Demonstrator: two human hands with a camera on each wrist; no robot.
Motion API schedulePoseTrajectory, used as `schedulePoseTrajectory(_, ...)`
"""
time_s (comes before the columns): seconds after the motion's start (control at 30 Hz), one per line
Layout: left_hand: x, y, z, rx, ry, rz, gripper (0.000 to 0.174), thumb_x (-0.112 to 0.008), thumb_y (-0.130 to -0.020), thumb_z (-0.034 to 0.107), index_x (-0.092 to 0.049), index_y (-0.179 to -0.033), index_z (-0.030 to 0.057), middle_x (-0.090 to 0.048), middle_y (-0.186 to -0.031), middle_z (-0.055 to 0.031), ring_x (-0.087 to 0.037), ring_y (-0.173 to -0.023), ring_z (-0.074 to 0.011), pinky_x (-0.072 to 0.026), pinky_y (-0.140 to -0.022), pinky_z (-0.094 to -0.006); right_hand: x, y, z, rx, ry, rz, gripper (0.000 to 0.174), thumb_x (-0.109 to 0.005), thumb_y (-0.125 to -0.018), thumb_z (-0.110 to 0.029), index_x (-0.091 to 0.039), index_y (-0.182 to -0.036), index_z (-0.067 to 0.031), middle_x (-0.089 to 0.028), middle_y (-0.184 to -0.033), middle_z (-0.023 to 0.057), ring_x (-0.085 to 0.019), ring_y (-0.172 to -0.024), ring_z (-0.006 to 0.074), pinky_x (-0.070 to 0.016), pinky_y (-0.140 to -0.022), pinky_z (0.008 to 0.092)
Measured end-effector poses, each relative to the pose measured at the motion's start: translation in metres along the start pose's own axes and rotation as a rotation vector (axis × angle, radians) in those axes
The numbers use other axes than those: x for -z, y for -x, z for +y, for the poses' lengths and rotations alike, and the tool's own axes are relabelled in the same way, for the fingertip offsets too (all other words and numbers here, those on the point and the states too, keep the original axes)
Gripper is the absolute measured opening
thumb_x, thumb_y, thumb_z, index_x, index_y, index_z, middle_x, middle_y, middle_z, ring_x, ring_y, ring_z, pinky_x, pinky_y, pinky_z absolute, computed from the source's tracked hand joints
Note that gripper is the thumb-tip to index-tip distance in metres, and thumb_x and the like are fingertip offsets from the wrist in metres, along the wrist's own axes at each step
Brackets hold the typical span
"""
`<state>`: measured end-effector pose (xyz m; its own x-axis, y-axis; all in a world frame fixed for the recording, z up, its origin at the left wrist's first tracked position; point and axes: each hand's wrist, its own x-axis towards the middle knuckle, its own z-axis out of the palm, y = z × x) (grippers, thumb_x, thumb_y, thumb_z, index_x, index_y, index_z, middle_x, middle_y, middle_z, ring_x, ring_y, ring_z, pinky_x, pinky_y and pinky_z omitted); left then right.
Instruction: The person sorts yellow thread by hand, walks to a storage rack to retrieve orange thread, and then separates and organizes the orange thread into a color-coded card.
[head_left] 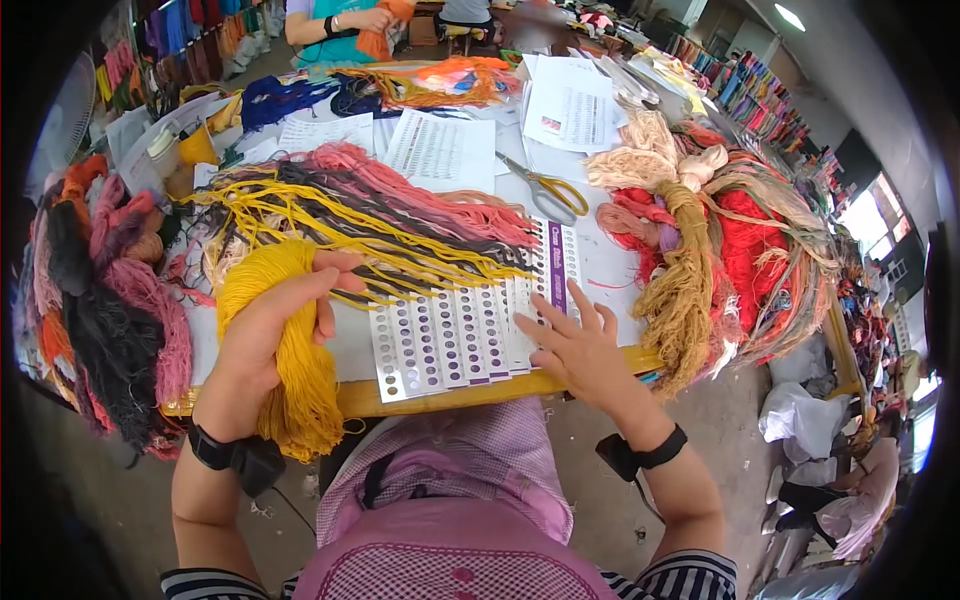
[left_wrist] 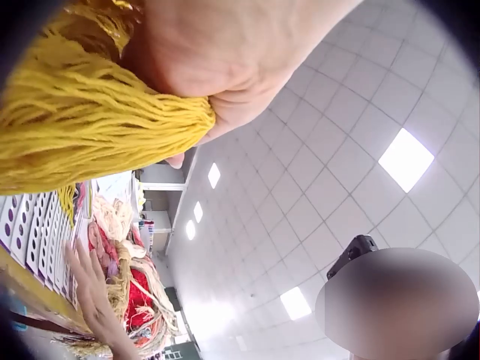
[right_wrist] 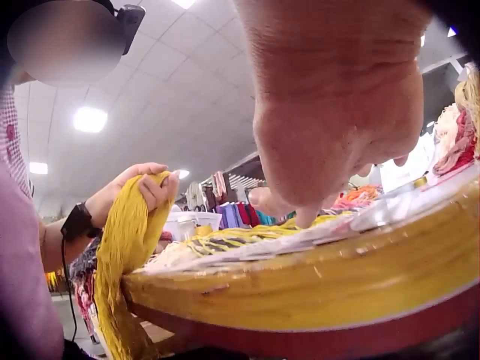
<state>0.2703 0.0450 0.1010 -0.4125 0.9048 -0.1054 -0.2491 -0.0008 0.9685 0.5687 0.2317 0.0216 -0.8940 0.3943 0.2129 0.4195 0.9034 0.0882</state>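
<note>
My left hand [head_left: 255, 345] grips a thick hank of yellow embroidery thread [head_left: 300, 390] near its looped top. The loose strands hang down past the table edge. In the left wrist view the yellow hank [left_wrist: 90, 124] fills the upper left. Fingers spread, my right hand [head_left: 585, 355] touches the right end of a row of overlapping white and purple punched thread cards [head_left: 450, 345]. Through the holes along the cards' upper ends run yellow, dark grey and pink threads [head_left: 400, 230], which stretch away to the left over the table.
Scissors [head_left: 548, 190] with yellow-lined handles lie beyond the cards. Printed sheets [head_left: 440, 150] cover the back. Tan and red hanks [head_left: 685, 270] pile up at right, black and pink ones [head_left: 110, 320] at left. A yellow table edge [head_left: 460, 393] runs in front; another person [head_left: 350, 25] stands across.
</note>
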Motion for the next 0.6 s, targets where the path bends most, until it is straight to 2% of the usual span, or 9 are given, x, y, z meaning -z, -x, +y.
schedulePoseTrajectory(0.03, 0.002, 0.001, 0.0, -0.002, -0.002, 0.0, 0.03, -0.061, -0.088, 0.018, -0.061, -0.112, 0.0003, -0.068, -0.096, -0.0083, -0.053, -0.059, -0.0068, -0.0407, -0.051, -0.0198, -0.001, 0.004, -0.001, 0.0, -0.001, 0.003, 0.051, -0.055, -0.09, -0.037, -0.047, -0.138, -0.0231, -0.043, -0.144, 0.0025, -0.03, -0.136, 0.031, -0.0265, -0.102, 0.0547)
schedulePoseTrajectory(0.1, 0.01, 0.003, 0.0, -0.019, 0.041, 0.046, 0.032, -0.061, -0.088, 0.018, -0.061, -0.114, 0.0001, -0.068, -0.094, -0.0082, -0.053, -0.059, -0.0068, -0.0405, -0.051, -0.0193, -0.001, 0.012, 0.002, -0.071, -0.088, -0.05, 0.052, -0.054, -0.091, -0.042, -0.045, -0.139, -0.0235, -0.04, -0.147, 0.003, -0.021, -0.142, 0.031, -0.0206, -0.105, 0.0589)
schedulePoseTrajectory(0.23, 0.009, 0.011, 0.007, -0.015, 0.068, 0.031, 0.035, -0.059, -0.09, 0.02, -0.059, -0.118, -0.0005, -0.067, -0.095, -0.0086, -0.053, -0.059, -0.0072, -0.0403, -0.05, -0.0189, -0.009, 0.025, 0.015, -0.124, -0.287, -0.096, 0.055, -0.051, -0.092, -0.044, -0.04, -0.142, -0.0247, -0.037, -0.149, 0.0042, -0.025, -0.14, 0.0308, -0.0171, -0.108, 0.0588)
schedulePoseTrajectory(0.27, 0.003, 0.013, 0.01, -0.006, 0.104, 0.024, 0.038, -0.055, -0.093, 0.026, -0.058, -0.12, -0.0009, -0.067, -0.096, -0.009, -0.054, -0.059, -0.0074, -0.0403, -0.05, -0.0187, -0.009, 0.026, 0.017, -0.122, -0.287, -0.09, 0.055, -0.051, -0.092, -0.044, -0.04, -0.142, -0.0247, -0.037, -0.149, 0.0042, -0.025, -0.14, 0.0308, -0.0171, -0.108, 0.0588)
schedulePoseTrajectory(0.33, -0.007, 0.018, 0.018, -0.005, 0.132, 0.019, 0.042, -0.051, -0.095, 0.032, -0.057, -0.121, -0.0012, -0.066, -0.097, -0.0095, -0.054, -0.058, -0.0076, -0.0402, -0.049, -0.0186, -0.008, 0.024, 0.018, -0.129, -0.206, -0.13, 0.06, -0.053, -0.092, -0.04, -0.036, -0.145, -0.0179, -0.036, -0.149, 0.0079, -0.024, -0.141, 0.032, -0.0185, -0.11, 0.0535)
schedulePoseTrajectory(0.4, -0.019, 0.024, 0.028, 0.038, 0.273, -0.238, 0.059, -0.039, -0.098, 0.049, -0.056, -0.122, -0.0019, -0.065, -0.099, -0.0113, -0.057, -0.058, -0.0095, -0.0453, -0.049, -0.0214, -0.002, 0.015, 0.012, -0.164, -0.154, -0.045, 0.064, -0.055, -0.091, -0.041, -0.034, -0.145, -0.0145, -0.036, -0.149, 0.0107, -0.024, -0.141, 0.0316, -0.0186, -0.111, 0.0509)
schedulePoseTrajectory(0.47, -0.043, 0.035, 0.037, 0.099, 0.264, -0.394, 0.073, -0.029, -0.096, 0.06, -0.055, -0.123, -0.0022, -0.065, -0.098, -0.0132, -0.061, -0.059, -0.0124, -0.0503, -0.048, -0.0249, 0.022, -0.003, -0.006, -0.192, -0.108, 0.041, 0.069, -0.058, -0.089, -0.042, -0.032, -0.146, -0.0111, -0.036, -0.148, 0.0136, -0.023, -0.142, 0.0311, -0.0186, -0.113, 0.0484)
schedulePoseTrajectory(0.53, -0.071, 0.045, 0.033, 0.376, 0.395, -0.66, 0.077, -0.028, -0.094, 0.065, -0.054, -0.124, -0.0018, -0.065, -0.098, -0.0145, -0.064, -0.06, -0.0168, -0.0527, -0.048, -0.0275, 0.07, -0.025, -0.05, -0.044, -0.928, -0.013, 0.069, -0.058, -0.09, -0.035, -0.031, -0.144, -0.0027, -0.037, -0.145, 0.0196, -0.033, -0.137, 0.0297, -0.0256, -0.111, 0.0401)
schedulePoseTrajectory(0.6, -0.097, 0.063, 0.026, 0.602, 0.316, -0.894, 0.085, -0.028, -0.093, 0.067, -0.045, -0.13, -0.0075, -0.064, -0.098, -0.0171, -0.059, -0.055, -0.0175, -0.0456, -0.044, -0.0261, 0.08, -0.042, -0.087, 0.109, -1.579, -0.159, 0.076, -0.067, -0.084, -0.03, -0.03, -0.144, -0.0023, -0.038, -0.145, 0.0191, -0.038, -0.133, 0.0247, -0.0303, -0.109, 0.0327)
